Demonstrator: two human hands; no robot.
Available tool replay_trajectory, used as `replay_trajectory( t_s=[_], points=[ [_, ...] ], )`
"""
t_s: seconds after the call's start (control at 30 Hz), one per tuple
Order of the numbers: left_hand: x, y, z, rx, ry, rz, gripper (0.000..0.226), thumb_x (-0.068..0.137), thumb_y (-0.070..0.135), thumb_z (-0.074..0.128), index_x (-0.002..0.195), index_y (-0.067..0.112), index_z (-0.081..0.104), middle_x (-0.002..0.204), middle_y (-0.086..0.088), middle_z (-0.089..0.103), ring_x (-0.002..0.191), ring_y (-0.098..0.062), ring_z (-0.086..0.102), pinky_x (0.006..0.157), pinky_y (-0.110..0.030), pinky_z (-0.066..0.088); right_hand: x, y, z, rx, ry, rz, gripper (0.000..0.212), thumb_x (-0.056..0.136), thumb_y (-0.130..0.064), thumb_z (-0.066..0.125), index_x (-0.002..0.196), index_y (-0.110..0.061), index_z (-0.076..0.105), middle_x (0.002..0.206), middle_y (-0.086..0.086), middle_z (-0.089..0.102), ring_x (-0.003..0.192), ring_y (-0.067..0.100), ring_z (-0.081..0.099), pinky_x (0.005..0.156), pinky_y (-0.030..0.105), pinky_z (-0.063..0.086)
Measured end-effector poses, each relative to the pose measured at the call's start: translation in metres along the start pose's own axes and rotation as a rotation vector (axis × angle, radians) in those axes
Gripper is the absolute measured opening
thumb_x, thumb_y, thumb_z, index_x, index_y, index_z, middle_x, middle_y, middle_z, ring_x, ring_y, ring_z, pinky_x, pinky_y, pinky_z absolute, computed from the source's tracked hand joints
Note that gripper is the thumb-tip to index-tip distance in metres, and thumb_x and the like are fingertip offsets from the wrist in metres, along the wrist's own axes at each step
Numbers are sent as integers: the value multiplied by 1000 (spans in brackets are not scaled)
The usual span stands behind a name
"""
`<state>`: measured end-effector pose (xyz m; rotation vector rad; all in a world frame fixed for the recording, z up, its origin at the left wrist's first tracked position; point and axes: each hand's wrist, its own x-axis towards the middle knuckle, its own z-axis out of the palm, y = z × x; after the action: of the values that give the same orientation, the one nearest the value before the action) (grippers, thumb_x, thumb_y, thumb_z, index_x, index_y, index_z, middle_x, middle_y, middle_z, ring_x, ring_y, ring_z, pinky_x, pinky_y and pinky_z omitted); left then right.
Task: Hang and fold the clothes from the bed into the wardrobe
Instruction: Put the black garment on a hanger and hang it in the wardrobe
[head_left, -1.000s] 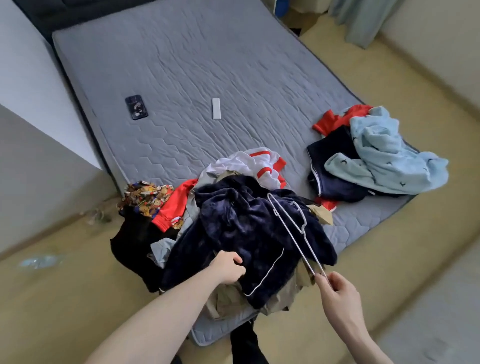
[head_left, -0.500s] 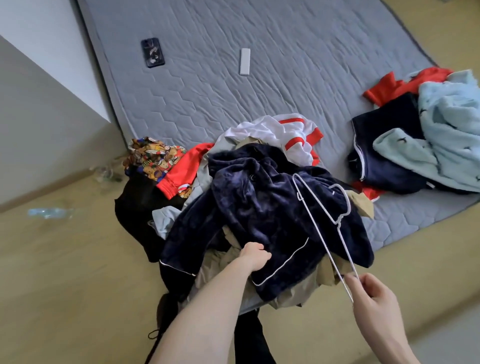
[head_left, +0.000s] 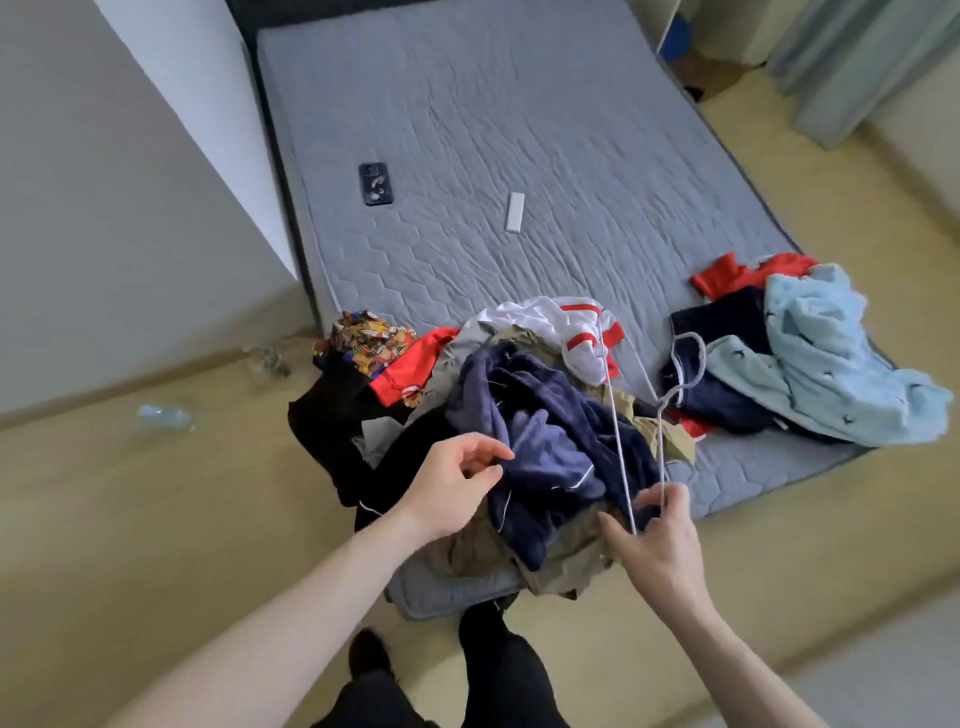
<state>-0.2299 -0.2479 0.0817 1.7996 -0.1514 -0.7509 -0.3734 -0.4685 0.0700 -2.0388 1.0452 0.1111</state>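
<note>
My left hand (head_left: 457, 483) has let go of the navy velvet jacket (head_left: 545, 441); half a second ago it gripped the fabric, now its fingers hover loosely curled at the cloth's edge, holding nothing. My right hand (head_left: 657, 540) still pinches the white wire hanger (head_left: 623, 457), which has swung up more upright over the pile at the near corner of the mattress (head_left: 519, 130). I judge I'm about to regrip the jacket's collar. No brand or writing is readable.
</note>
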Motion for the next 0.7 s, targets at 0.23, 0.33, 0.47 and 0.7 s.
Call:
replay_trajectory(
  t_s=[0.23,0.33,0.47,0.7],
  points=[
    [-117,84,-84,-326,-51,175,24,96,-12,58,100,9,69,104,-2,71,101,-9,66,94,-23,52,-77,-58,36,-123,-154,-176,75,68,-32,87,129,-30,44,122,-14,53,100,13,55,84,37,48],
    [-162,98,-126,-426,-114,228,19,92,-4,63,97,14,70,103,-8,67,97,-18,63,91,-28,50,-114,-78,64,-28,-216,-188,42,74,-6,66,103,-35,59,97,-11,71,95,20,69,76,35,54],
    [-213,73,-185,-288,-374,155,13,90,1,63,99,11,62,94,-2,63,87,-10,59,78,-17,47,-158,-117,81,283,-222,-155,20,85,-12,53,91,-20,71,80,-2,77,80,15,71,67,29,55],
    [-277,-76,-235,160,-613,-393,16,85,11,74,92,17,61,83,0,72,85,-21,69,82,-33,52,-212,-192,87,358,-478,-392,33,85,16,39,105,0,61,84,10,65,81,18,60,73,33,49]
  ],
)
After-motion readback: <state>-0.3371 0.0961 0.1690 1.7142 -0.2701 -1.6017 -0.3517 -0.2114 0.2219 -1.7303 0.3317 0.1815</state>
